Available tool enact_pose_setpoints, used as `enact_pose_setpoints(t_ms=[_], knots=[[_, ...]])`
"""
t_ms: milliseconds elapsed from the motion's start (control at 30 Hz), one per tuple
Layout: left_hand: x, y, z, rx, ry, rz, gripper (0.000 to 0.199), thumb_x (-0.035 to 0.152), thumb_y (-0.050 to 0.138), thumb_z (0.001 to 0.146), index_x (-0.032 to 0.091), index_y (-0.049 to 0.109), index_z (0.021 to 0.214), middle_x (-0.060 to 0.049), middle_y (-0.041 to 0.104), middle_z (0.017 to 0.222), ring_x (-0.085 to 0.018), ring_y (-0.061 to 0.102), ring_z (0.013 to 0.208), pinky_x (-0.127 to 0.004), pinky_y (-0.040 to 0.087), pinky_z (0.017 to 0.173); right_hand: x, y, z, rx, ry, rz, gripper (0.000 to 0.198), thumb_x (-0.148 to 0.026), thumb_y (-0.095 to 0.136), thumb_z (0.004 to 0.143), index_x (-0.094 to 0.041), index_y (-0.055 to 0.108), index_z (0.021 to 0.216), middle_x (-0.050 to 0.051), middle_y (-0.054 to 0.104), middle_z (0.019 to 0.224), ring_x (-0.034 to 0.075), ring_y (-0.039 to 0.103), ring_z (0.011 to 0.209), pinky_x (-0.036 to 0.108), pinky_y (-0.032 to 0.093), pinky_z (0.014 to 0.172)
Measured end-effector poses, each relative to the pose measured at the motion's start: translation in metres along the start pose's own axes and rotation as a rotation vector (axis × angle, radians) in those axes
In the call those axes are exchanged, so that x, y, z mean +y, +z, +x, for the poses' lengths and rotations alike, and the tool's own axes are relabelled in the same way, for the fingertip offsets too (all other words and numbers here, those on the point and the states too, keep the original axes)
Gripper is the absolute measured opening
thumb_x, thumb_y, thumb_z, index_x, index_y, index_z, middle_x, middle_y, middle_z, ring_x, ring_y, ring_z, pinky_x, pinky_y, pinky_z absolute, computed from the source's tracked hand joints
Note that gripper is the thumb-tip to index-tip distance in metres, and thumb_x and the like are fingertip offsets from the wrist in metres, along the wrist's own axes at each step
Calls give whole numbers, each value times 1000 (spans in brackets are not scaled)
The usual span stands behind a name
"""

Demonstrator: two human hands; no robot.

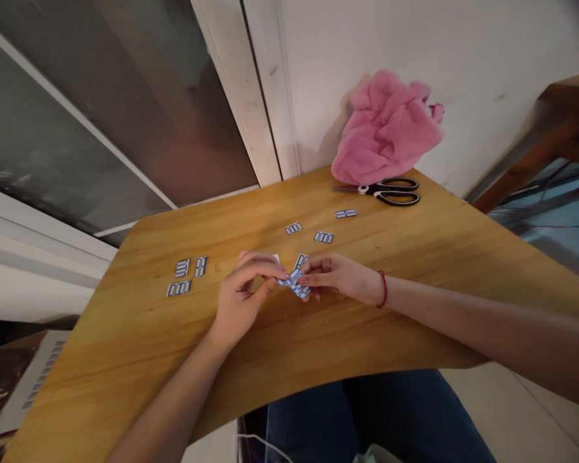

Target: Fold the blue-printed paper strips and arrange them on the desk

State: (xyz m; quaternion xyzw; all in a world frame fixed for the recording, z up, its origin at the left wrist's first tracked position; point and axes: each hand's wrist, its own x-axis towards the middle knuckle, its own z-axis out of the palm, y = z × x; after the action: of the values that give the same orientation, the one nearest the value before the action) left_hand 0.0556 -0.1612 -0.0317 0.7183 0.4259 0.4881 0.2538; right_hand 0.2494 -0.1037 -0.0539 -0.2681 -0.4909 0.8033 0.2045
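Note:
My left hand (246, 289) and my right hand (338, 278) meet over the middle of the table. Between their fingertips is a small bunch of blue-and-white label strips (296, 283), pinched from both sides. The strips overlap at angles, and my fingers cover part of them. Just beyond, another blue-and-white label piece (302, 260) shows above my right fingertips; whether it is held or lies on the table I cannot tell. A white scrap (276, 257) peeks out behind my left fingers. A red cord bracelet (383, 289) circles my right wrist.
Similar label pieces lie on the wooden table (174, 360): a group (179, 287) at left and others (323, 237) beyond my hands. Black-handled scissors (390, 191) rest at the back beside a pink plush cloth (390, 128) against the wall. A box (24, 386) stands lower left.

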Motion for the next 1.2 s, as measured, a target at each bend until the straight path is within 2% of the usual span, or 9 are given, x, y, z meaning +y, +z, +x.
enact_pose_setpoints(t_ms=[167, 367, 667, 800, 900, 967, 1033, 1100, 1200], knots=[[-9, -6, 4, -216, -51, -62, 9, 26, 64, 82, 26, 72, 79, -4, 56, 101, -19, 53, 101, -34, 39, 91, 0, -1, -4, -164, 192, 117, 26, -31, 76, 69, -11, 64, 80, 1, 67, 71, 5, 61, 62, 15, 46, 59], [-11, -18, 8, -425, -147, -95, 14, 29, 60, 85, 25, 72, 81, -4, 55, 96, -17, 54, 95, -33, 40, 90, 1, -5, -3, -212, 174, 135, 26, -32, 74, 73, -9, 65, 83, 2, 67, 72, 4, 59, 60, 15, 46, 60], [-4, -15, 9, -494, -210, -20, 21, 33, 50, 91, 25, 68, 87, -4, 53, 96, -18, 51, 97, -33, 37, 91, 2, -4, -2, -174, 126, 103, 32, -36, 75, 70, -9, 67, 86, 3, 67, 76, 5, 59, 61, 16, 47, 59], [-6, -11, 7, -447, -258, -119, 24, 34, 44, 93, 22, 65, 93, -4, 55, 97, -18, 51, 96, -32, 37, 88, 1, -3, -1, -107, 28, 20, 26, -31, 75, 70, -9, 66, 82, 1, 66, 74, 5, 58, 61, 17, 46, 58], [-10, -3, 4, -285, -346, -193, 15, 34, 56, 87, 21, 59, 94, -2, 55, 89, -14, 51, 83, -26, 40, 76, 1, -6, 2, -69, -52, -84, 21, -29, 71, 73, -10, 66, 81, 1, 66, 74, 4, 56, 57, 18, 46, 59], [-14, 4, 3, -198, -399, -245, 19, 34, 62, 83, 21, 54, 94, 1, 52, 82, -11, 49, 74, -23, 40, 67, 3, -8, 4, -63, -84, -147, 21, -29, 69, 75, -10, 65, 82, 1, 66, 76, 4, 55, 56, 19, 46, 59], [-19, 7, 2, -210, -423, -267, 21, 34, 63, 82, 20, 53, 94, 2, 51, 78, -11, 48, 69, -22, 40, 63, 5, -9, 4, -70, -114, -196, 21, -31, 67, 76, -11, 64, 84, 0, 65, 78, 4, 54, 56, 20, 45, 59], [-25, 6, 3, -238, -416, -235, 22, 36, 60, 83, 20, 53, 96, 1, 52, 76, -11, 49, 68, -23, 40, 63, 5, -7, 2, -46, -154, -259, 20, -31, 65, 78, -12, 64, 84, 0, 63, 78, 4, 53, 56, 20, 44, 58], [-38, -4, 5, -103, -328, 77, 20, 38, 52, 88, 21, 56, 98, -2, 56, 81, -16, 51, 77, -30, 42, 74, 3, -5, 0, 93, -236, -360, 19, -31, 60, 81, -13, 62, 82, -3, 58, 67, 4, 50, 53, 19, 40, 54]])
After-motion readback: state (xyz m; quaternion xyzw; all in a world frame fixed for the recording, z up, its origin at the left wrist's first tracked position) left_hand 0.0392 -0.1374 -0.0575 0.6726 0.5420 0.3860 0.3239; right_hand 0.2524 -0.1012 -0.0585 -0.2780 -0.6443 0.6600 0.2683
